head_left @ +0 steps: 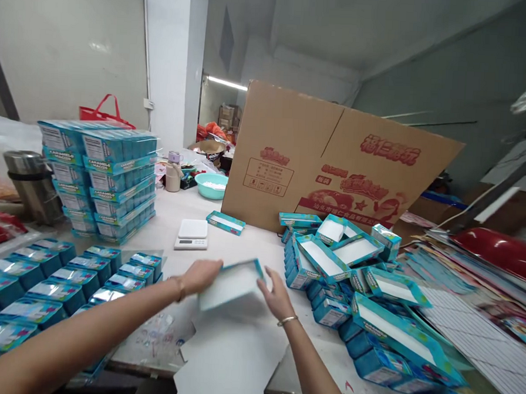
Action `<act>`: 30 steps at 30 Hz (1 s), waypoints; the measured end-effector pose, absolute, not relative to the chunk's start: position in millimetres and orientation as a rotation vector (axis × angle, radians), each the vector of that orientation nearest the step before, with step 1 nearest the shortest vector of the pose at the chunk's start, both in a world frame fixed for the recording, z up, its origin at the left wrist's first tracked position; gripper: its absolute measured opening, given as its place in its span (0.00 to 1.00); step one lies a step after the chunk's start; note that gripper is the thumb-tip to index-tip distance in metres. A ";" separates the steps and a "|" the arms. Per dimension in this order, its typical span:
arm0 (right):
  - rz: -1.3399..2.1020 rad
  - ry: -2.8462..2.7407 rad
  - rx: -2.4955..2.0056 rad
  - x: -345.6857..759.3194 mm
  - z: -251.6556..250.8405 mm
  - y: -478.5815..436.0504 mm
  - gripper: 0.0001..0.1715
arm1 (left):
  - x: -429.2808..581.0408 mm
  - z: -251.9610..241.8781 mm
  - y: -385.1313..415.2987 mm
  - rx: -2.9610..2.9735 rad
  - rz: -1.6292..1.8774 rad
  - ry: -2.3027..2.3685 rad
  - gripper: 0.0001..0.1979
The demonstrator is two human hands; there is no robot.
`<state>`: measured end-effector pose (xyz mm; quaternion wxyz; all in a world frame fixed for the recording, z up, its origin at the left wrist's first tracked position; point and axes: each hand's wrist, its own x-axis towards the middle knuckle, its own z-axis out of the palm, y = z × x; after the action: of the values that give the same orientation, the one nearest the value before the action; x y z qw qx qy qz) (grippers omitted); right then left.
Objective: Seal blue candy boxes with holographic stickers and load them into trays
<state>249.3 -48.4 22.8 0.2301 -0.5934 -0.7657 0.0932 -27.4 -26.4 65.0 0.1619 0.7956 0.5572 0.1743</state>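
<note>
Both my hands hold one small teal carton (229, 283) with a white inside, tilted above the table. My left hand (201, 275) grips its left end and my right hand (276, 297) grips its right side. Under them lie white cardboard sheets (232, 354) at the table's front edge. To the right is a loose heap of open teal cartons (356, 278). To the left, closed teal boxes (47, 285) lie in neat rows.
A tall stack of wrapped teal boxes (103, 177) stands at the back left beside a metal flask (32, 185). A white scale (191, 234) and a lone teal lid (225, 222) lie mid-table. A big brown shipping carton (326, 159) stands behind. Flat printed sheets (468, 325) pile at right.
</note>
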 end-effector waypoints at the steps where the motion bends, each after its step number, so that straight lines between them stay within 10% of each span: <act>1: 0.244 -2.010 -1.718 260.2 23.0 -54.5 0.30 | -24.9 81.9 -8.3 2.215 0.602 1.615 0.11; 6: 0.250 -1.841 -2.083 293.7 1.9 -111.5 0.31 | 2.5 116.8 47.4 1.919 0.978 1.606 0.41; 11: 0.154 -1.852 -2.364 284.8 -25.4 -157.1 0.27 | 32.1 30.9 -9.9 1.827 0.890 1.504 0.49; 19: 0.458 -1.418 -1.824 284.1 -28.3 -154.4 0.14 | 42.3 -15.7 -63.0 1.619 0.827 1.311 0.47; 30: 1.482 -0.691 -0.810 261.2 1.3 -87.0 0.36 | 15.3 44.2 -50.0 1.007 0.922 0.673 0.35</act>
<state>261.2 -87.0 1.3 0.6117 -0.3510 -0.2995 0.6426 15.3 -50.0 44.2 0.7240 0.4563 0.3052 0.4178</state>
